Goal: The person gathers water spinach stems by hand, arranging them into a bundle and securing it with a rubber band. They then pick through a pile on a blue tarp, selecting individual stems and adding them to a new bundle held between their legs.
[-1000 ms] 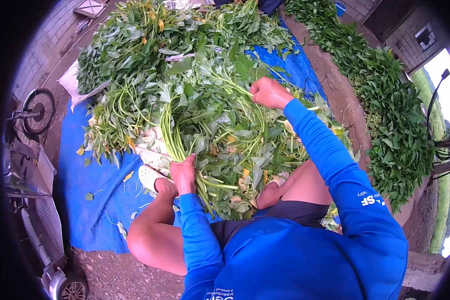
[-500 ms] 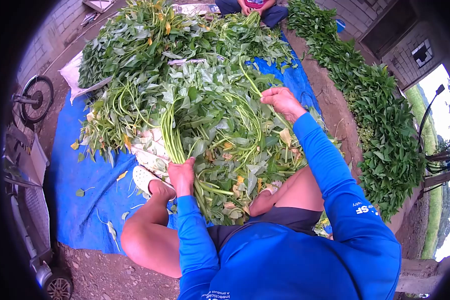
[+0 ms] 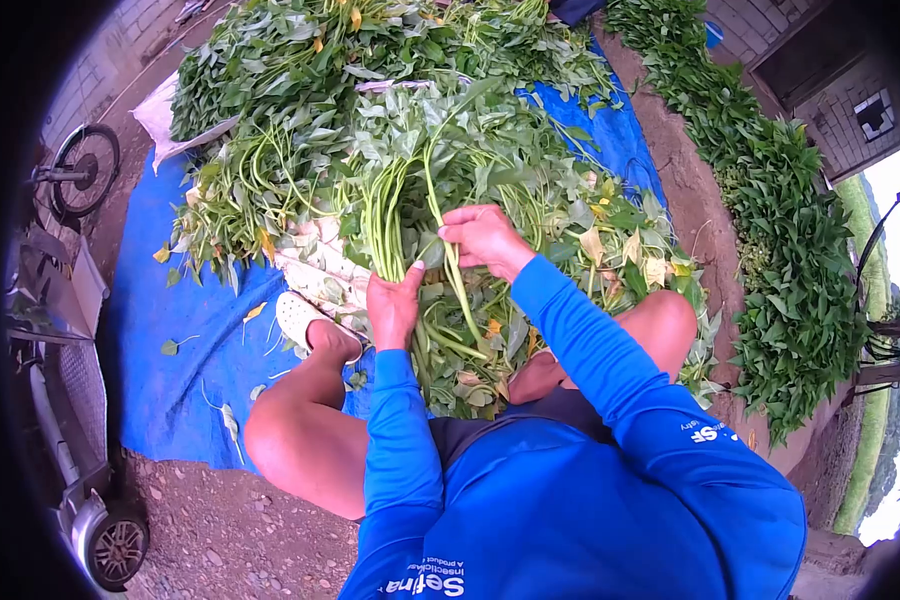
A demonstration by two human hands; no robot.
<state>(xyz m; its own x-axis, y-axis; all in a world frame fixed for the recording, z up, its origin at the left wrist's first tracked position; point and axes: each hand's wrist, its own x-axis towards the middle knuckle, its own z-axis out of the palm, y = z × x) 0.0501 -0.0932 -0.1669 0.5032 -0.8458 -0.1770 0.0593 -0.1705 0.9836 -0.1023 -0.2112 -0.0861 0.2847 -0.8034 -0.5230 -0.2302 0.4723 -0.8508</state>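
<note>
A bundle of long green stems (image 3: 385, 215) with leaves at the far end is held in my left hand (image 3: 394, 305), its fingers wrapped round the stems. Just to the right, my right hand (image 3: 480, 238) pinches a single leafy stem (image 3: 434, 190), which runs beside the bundle without clearly joining it. The stem's lower end hangs below my right hand. Under and beyond both hands lies a large heap of leafy greens (image 3: 290, 90), with loose stems and some yellow leaves between my legs.
A blue tarp (image 3: 170, 370) lies under the heap. More greens (image 3: 770, 240) line the right side. A wheel (image 3: 85, 172) and a metal frame (image 3: 70, 380) stand at the left. Part of another person's dark clothing (image 3: 575, 10) shows at the top.
My right hand has moved left and closer to the bundle, bringing its stem along. My left hand still grips the bundle, slightly farther forward. The view has tilted down, and the other person is mostly out of view.
</note>
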